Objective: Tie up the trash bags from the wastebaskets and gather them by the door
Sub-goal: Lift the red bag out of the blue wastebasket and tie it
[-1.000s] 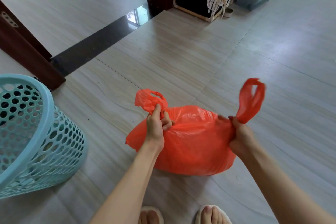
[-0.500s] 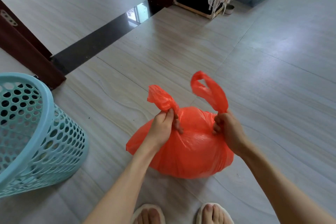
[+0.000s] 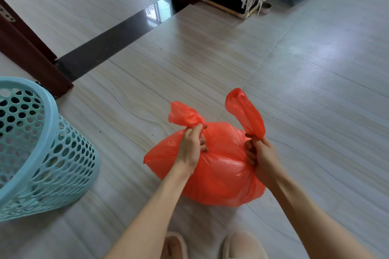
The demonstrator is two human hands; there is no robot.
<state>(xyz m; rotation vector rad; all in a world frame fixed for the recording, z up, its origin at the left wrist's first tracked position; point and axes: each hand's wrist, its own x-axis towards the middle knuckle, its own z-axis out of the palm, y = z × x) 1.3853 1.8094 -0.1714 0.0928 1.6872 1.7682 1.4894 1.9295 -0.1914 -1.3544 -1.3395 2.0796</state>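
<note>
The bag (image 3: 219,166) is gripped by its two handles: one in the closed left hand (image 3: 190,149), one in the closed right hand (image 3: 262,155). A basket (image 3: 42,153) stands at nine o'clock.

bags: 1 (image 3: 221,174) | wastebaskets: 1 (image 3: 52,153) | hands: 2 | slippers: apparently 2
</note>
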